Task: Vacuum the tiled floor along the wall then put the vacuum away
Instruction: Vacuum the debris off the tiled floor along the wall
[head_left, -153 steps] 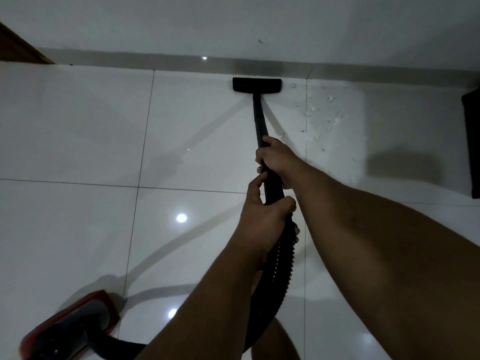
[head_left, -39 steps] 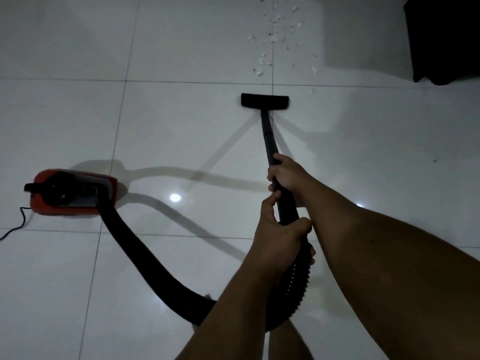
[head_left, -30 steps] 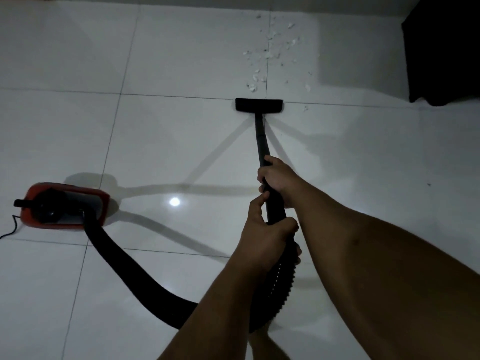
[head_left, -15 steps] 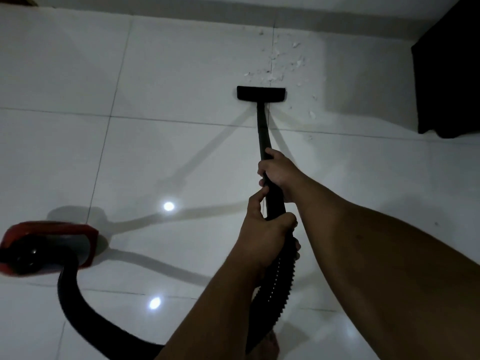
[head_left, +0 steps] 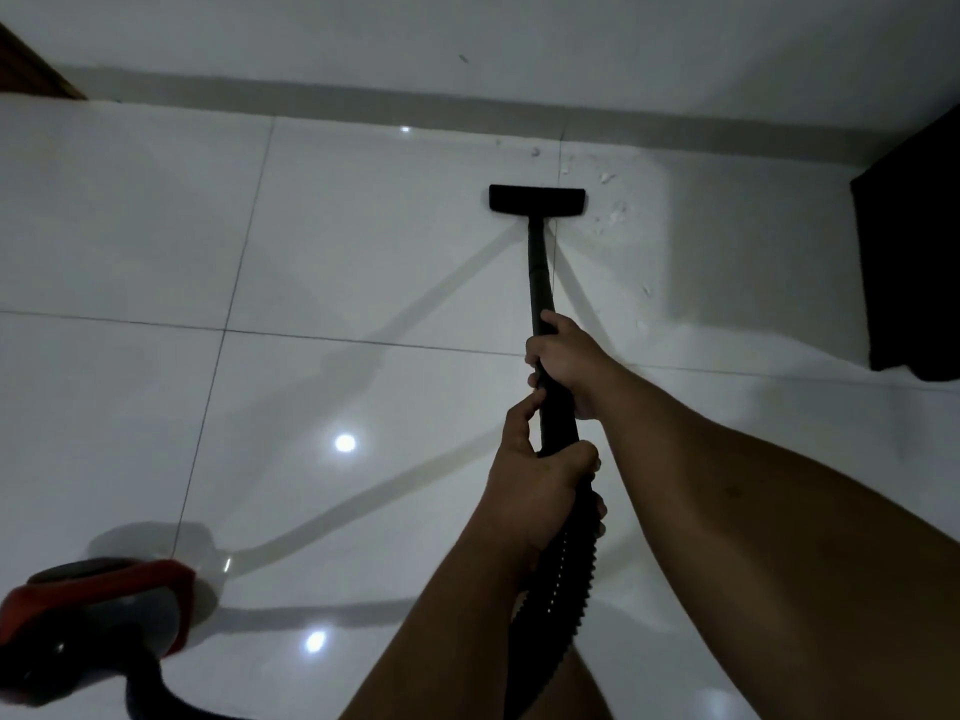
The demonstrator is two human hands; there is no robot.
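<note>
A black vacuum wand [head_left: 539,272] runs from my hands to a flat black floor head [head_left: 537,200] on the white tiled floor [head_left: 332,241], a short way from the wall's grey skirting [head_left: 363,101]. My right hand [head_left: 566,363] grips the wand higher up. My left hand [head_left: 537,483] grips it lower, where the ribbed black hose [head_left: 558,600] begins. The red and grey vacuum body [head_left: 98,610] sits on the floor at the lower left. White crumbs [head_left: 613,210] lie just right of the head.
A dark piece of furniture [head_left: 914,262] stands against the wall at the right. A brown wooden edge [head_left: 26,70] shows at the top left corner. Ceiling lights reflect off the glossy tiles.
The floor head has been pushed forward over the crumbs toward the wall. The vacuum body has slid to the lower left of the view. Both hands keep their hold.
</note>
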